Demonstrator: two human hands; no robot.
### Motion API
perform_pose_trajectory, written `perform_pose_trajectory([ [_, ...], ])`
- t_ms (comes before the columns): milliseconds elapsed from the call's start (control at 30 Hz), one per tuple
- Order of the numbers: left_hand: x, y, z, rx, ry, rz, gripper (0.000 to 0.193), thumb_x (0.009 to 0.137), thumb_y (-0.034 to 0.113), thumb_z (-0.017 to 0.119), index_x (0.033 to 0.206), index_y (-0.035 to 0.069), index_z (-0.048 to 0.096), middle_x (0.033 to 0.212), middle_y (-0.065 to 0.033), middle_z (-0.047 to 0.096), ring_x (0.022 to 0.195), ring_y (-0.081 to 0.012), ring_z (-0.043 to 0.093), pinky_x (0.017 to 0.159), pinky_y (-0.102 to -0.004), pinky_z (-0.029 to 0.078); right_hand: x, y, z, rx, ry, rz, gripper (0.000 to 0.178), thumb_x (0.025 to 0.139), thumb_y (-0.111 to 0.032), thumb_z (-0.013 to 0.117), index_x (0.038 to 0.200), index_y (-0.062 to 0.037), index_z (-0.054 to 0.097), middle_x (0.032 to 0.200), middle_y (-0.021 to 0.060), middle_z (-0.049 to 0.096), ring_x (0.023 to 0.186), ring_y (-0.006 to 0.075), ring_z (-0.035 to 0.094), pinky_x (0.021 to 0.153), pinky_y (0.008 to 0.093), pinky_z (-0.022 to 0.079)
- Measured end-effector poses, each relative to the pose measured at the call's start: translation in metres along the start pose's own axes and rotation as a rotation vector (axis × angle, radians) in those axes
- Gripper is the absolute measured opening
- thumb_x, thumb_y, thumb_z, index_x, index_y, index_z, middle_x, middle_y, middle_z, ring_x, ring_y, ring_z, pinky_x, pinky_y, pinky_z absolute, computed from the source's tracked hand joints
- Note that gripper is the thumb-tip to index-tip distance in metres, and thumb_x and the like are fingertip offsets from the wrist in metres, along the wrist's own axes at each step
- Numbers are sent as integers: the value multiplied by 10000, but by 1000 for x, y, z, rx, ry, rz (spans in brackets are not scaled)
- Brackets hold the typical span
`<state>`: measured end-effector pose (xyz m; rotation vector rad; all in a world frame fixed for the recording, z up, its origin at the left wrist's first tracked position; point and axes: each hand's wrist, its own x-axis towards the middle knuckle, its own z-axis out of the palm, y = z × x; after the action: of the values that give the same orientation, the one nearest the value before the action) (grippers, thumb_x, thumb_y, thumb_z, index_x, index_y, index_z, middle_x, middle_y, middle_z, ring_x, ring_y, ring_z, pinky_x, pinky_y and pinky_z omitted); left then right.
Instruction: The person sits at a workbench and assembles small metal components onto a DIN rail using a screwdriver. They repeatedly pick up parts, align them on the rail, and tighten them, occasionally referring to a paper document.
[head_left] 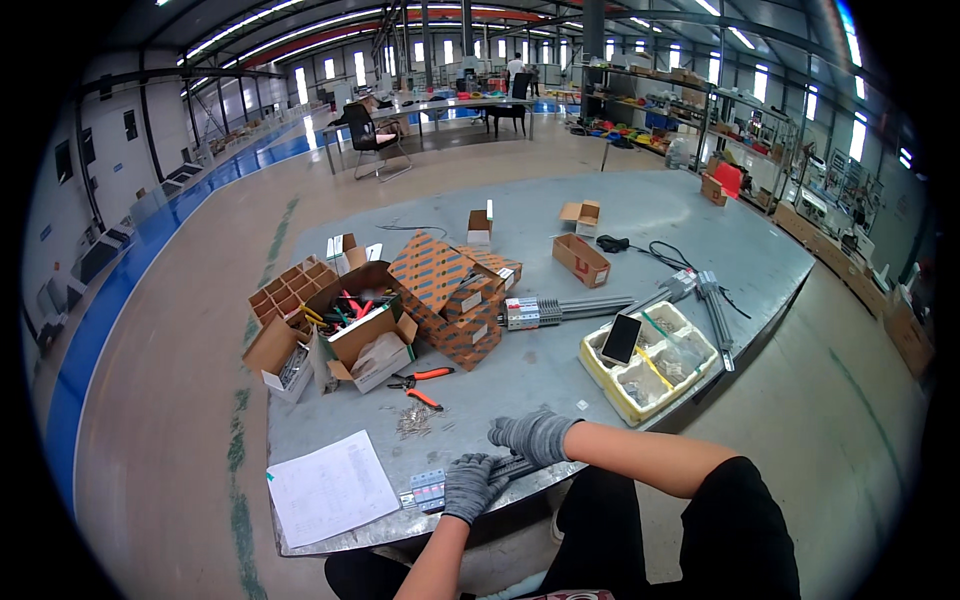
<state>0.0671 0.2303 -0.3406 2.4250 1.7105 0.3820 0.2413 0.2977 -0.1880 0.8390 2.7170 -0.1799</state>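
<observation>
Near the front edge of the metal table, a rail assembly lies slantwise, with a block of light grey and blue circuit breakers [428, 489] at its left end. My left hand [472, 487], in a grey knit glove, is closed over the rail [514, 467] just right of the breakers. Slightly farther back, my right hand [534, 437], gloved alike, curls above the rail's right part; its fingertips point left, and what they grip, if anything, is hidden. Beyond my hands lie a heap of small metal pins [414, 420] and orange-handled pliers [425, 385].
Printed paper [334, 487] lies at the left front. Cardboard boxes [370, 345] with tools and parts stand at the back left. A foam box [650, 362] carries a phone [621, 339] on the right. Farther back are finished rails [560, 309], a black cable [660, 248] and small open boxes [581, 260].
</observation>
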Motion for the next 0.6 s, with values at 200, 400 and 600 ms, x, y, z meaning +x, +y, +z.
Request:
perform_pose_trajectory([
  [200, -2, -2, 2, 11, 12, -12, 531, 804, 532, 667, 1185, 163, 661, 1189, -76, 644, 1128, -264, 573, 976, -417, 427, -5, -12, -13, 140, 51, 70, 395, 833, -160, 674, 1193, -49, 556, 1207, 218, 605, 1023, 403, 653, 843, 493, 532],
  [400, 1, -3, 4, -7, 22, -8, 537, 788, 531, 682, 1167, 151, 670, 1175, -85, 649, 1114, -268, 581, 977, -417, 432, 8, -9, -6, 95, -12, 109, 401, 839, -170, 666, 1203, -48, 551, 1228, 213, 595, 1015, 404, 651, 832, 487, 535],
  [600, -2, -2, 2, -19, 10, -7, 530, 789, 521, 684, 1169, 151, 669, 1175, -79, 648, 1113, -266, 579, 966, -421, 434, -1, -9, -2, 85, 89, -29, 448, 856, -199, 657, 1255, -48, 520, 1262, 201, 583, 1013, 401, 652, 816, 495, 537],
])
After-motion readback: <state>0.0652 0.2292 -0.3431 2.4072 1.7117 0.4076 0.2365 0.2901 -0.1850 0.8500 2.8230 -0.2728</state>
